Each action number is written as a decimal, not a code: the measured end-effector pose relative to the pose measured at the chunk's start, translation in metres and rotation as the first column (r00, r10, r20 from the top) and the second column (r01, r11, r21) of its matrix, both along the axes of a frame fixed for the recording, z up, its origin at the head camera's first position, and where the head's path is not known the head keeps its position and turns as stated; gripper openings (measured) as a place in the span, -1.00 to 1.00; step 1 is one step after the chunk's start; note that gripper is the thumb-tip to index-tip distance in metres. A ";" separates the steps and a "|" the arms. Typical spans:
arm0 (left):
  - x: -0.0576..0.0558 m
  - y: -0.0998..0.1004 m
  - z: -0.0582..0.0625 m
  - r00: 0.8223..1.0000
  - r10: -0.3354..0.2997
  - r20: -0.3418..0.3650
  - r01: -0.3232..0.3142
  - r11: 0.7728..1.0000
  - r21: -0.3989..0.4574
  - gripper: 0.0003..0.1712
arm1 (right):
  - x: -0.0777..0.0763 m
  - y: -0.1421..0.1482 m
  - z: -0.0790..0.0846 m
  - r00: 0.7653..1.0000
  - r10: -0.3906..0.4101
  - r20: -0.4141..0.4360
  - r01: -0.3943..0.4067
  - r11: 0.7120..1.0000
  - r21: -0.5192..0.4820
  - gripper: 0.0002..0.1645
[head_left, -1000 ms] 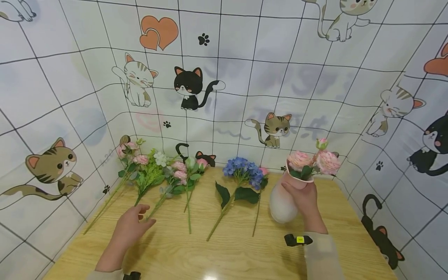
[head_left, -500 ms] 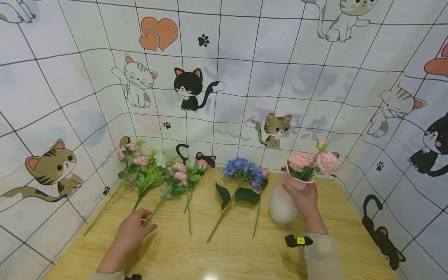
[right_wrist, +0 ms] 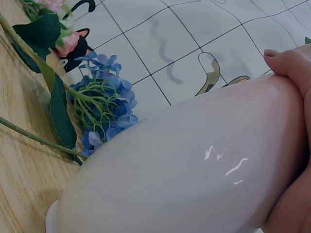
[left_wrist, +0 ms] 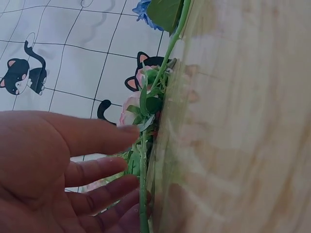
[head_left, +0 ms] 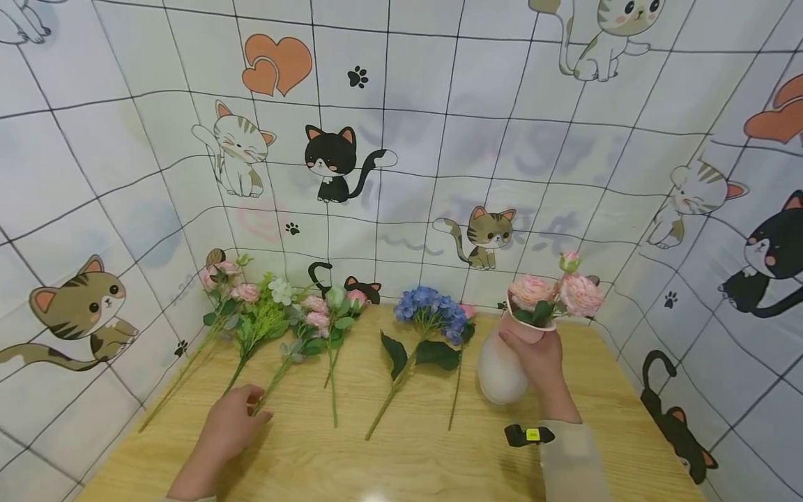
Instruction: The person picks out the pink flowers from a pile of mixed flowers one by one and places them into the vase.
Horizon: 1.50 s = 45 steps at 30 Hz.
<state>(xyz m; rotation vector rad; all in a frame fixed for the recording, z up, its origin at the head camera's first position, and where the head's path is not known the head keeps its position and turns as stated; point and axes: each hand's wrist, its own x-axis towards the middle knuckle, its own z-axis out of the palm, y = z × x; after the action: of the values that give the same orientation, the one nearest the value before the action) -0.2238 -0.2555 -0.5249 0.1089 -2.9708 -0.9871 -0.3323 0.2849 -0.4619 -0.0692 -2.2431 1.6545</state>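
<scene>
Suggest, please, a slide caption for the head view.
Right hand gripping a vase of pink flowers, left hand beside a flower stem on the table.

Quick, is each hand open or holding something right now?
Left hand: open, near a green flower stem.
Right hand: holding the white-and-pink vase near its top.

The table (head_left: pixel 433 464) had a light, yellowish wood grain. On it lay pink flowers (head_left: pixel 317 321) and a green sprig (head_left: pixel 261 321) at the left, then one blue flower (head_left: pixel 424 307) with dark leaves (head_left: pixel 438 355). At the right side stood a pale vase (head_left: pixel 498 369).
</scene>
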 end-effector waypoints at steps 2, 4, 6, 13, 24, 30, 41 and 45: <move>0.001 0.000 -0.001 1.000 0.004 -0.012 -0.004 1.000 -0.008 -0.45 | 0.000 -0.001 -0.001 1.000 -0.014 0.009 0.013 1.000 0.015 0.05; 0.001 -0.001 -0.002 1.000 0.005 -0.029 -0.006 1.000 -0.017 -0.50 | 0.000 -0.002 -0.002 1.000 -0.017 0.001 0.017 1.000 0.016 0.04; 0.000 0.000 -0.003 0.999 0.006 -0.043 -0.007 1.000 -0.021 -0.54 | 0.000 -0.001 -0.003 1.000 -0.030 -0.002 0.030 0.999 0.031 0.05; -0.006 0.001 -0.002 0.999 0.022 -0.033 -0.022 1.000 -0.016 -0.56 | -0.002 -0.001 -0.004 1.000 -0.024 -0.008 0.024 0.999 0.042 0.09; -0.013 0.002 -0.012 0.997 -0.020 0.073 0.011 0.992 0.122 -0.52 | -0.001 -0.001 -0.003 1.000 -0.028 -0.001 0.028 0.999 0.038 0.05; -0.011 0.006 -0.009 0.994 -0.035 0.101 0.010 0.970 0.241 -0.51 | -0.002 0.001 -0.002 0.999 -0.023 0.024 0.022 0.999 0.030 0.10; -0.007 -0.004 -0.013 0.934 -0.306 0.183 0.123 0.759 0.640 -0.41 | 0.000 0.000 0.000 1.000 -0.026 0.016 0.026 0.999 0.041 0.07; -0.003 -0.002 -0.012 0.919 -0.363 0.157 0.161 0.707 0.689 -0.40 | 0.001 0.000 0.001 0.999 -0.028 0.016 0.027 0.999 0.033 0.07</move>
<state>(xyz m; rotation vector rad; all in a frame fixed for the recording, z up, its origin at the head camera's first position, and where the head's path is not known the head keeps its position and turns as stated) -0.2272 -0.2578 -0.5366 -0.2078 -2.7217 -2.2222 -0.3310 0.2845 -0.4610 -0.1057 -2.2707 1.6081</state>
